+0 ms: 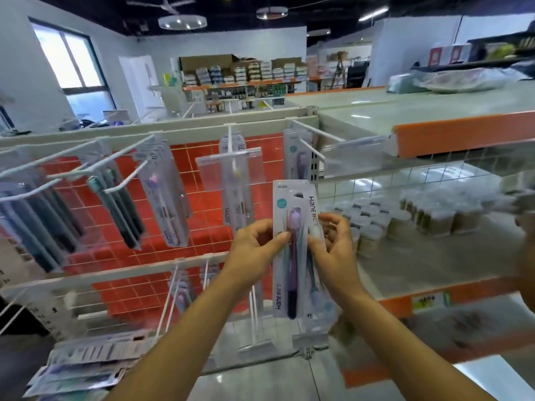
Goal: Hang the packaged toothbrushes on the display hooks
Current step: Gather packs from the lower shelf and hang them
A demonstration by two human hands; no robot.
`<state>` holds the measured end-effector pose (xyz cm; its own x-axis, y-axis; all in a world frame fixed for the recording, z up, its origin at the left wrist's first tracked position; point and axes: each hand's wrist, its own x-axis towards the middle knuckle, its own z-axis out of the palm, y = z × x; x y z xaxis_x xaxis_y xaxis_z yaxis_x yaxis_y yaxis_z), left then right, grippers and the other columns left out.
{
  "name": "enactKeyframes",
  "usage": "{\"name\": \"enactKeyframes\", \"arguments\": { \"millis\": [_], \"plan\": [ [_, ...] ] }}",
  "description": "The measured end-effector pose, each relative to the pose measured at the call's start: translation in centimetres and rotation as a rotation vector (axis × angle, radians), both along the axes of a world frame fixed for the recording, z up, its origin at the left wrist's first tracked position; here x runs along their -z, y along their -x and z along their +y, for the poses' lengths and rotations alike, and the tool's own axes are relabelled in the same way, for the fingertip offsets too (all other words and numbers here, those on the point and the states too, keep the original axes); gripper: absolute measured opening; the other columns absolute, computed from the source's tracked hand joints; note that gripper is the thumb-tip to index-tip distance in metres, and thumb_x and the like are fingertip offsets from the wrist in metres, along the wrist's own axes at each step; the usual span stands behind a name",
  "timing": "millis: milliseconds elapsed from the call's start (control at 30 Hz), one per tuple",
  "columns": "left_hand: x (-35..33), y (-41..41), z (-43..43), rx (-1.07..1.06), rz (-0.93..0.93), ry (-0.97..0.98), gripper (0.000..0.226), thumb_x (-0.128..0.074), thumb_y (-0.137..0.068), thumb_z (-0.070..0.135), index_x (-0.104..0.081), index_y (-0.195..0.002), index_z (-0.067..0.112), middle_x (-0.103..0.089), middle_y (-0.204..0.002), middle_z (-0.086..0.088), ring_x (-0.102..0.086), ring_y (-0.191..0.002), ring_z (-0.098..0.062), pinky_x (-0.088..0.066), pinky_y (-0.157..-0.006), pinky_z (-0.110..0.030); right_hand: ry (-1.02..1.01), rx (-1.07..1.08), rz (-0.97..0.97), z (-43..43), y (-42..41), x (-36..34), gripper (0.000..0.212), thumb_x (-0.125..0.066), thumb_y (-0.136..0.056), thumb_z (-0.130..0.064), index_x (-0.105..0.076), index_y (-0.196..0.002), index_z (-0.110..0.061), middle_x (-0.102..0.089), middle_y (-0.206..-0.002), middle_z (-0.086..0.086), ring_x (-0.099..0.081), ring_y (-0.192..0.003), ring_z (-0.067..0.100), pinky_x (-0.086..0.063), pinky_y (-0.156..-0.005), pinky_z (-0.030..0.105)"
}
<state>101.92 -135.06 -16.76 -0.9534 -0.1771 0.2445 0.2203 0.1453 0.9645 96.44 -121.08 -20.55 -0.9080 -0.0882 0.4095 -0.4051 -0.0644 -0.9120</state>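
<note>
Pinching the toothbrush pack [291, 279] by its long edges: curled fingers [280, 236] of the left hand [257, 250] on one side, fingers [315, 242] and thumb of the right hand [337, 250] on the other. Gripping from both sides, probably to steady the card and to peel it from a second pack [317, 311] peeking out just behind, offset to the right. Holding upright, printed face toward the wearer, hang hole uppermost and free of the fingers, presumably to leave it open for threading. Not yet on any hook; hovering in front of the red-backed wire grid [199, 215]. Up and a little right, a white hook [317, 131] with matching purple packs [298, 157] at its root: likely the destination. Further left, more loaded hooks [136, 153]. Down at lower left, a loose pile of packs [84, 363] waiting. Off to the right, shelved jars [402, 221], well apart.
</note>
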Motion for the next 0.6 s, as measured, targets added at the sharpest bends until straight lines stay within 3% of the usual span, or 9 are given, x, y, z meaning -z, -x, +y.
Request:
{"name": "enactKeyframes", "arguments": {
  "millis": [167,300,400,467,600],
  "plan": [
    [-1.6,0.7,2.3,0.045,0.074,0.058,0.019,-0.063,-0.093,0.009,-0.071,-0.107,0.018,-0.075,-0.104,-0.001,-0.07,-0.101,-0.02,-0.055,-0.091,-0.044,0.036,-0.027,-0.019,1.9,1.4,0.0,0.037,-0.069,-0.081,-0.029,-0.049,-0.112,-0.024,-0.06,-0.107,0.008,-0.064,-0.096,0.023,-0.056,-0.082,0.05],
    [-2.5,1.3,3.4,0.045,0.113,0.104,0.021,-0.063,-0.092,0.009,-0.072,-0.101,0.025,-0.076,-0.099,0.001,-0.071,-0.098,-0.018,-0.056,-0.089,-0.044,0.061,-0.054,-0.049,2.5,2.3,0.1,0.043,-0.068,-0.075,-0.043,-0.05,-0.11,-0.026,-0.064,-0.103,0.01,-0.066,-0.095,0.025,-0.056,-0.081,0.05],
    [-2.8,1.9,3.7,0.051,0.134,0.11,0.018,-0.064,-0.092,0.009,-0.073,-0.099,0.022,-0.076,-0.099,-0.003,-0.071,-0.097,-0.023,-0.056,-0.088,-0.045,0.055,-0.064,-0.041,2.9,3.1,0.4,0.031,-0.067,-0.084,-0.03,-0.048,-0.109,-0.03,-0.063,-0.104,0.011,-0.066,-0.095,0.025,-0.056,-0.081,0.051],
    [-3.0,2.3,3.9,0.041,0.145,0.137,0.015,-0.065,-0.091,0.01,-0.073,-0.099,0.021,-0.076,-0.097,-0.003,-0.071,-0.095,-0.023,-0.057,-0.086,-0.042,0.052,-0.075,-0.035,3.0,3.7,0.6,0.03,-0.065,-0.089,-0.017,-0.047,-0.11,-0.03,-0.063,-0.106,0.01,-0.066,-0.097,0.024,-0.056,-0.083,0.051],
    [-3.4,2.9,4.3,0.042,0.157,0.17,0.015,-0.064,-0.092,0.009,-0.072,-0.098,0.02,-0.075,-0.084,0.008,-0.07,-0.083,-0.009,-0.056,-0.076,-0.027,0.063,-0.091,-0.06,3.1,4.4,1.0,0.032,-0.065,-0.089,-0.015,-0.048,-0.11,-0.032,-0.062,-0.108,0.008,-0.065,-0.1,0.024,-0.055,-0.086,0.05]
  ]
}}
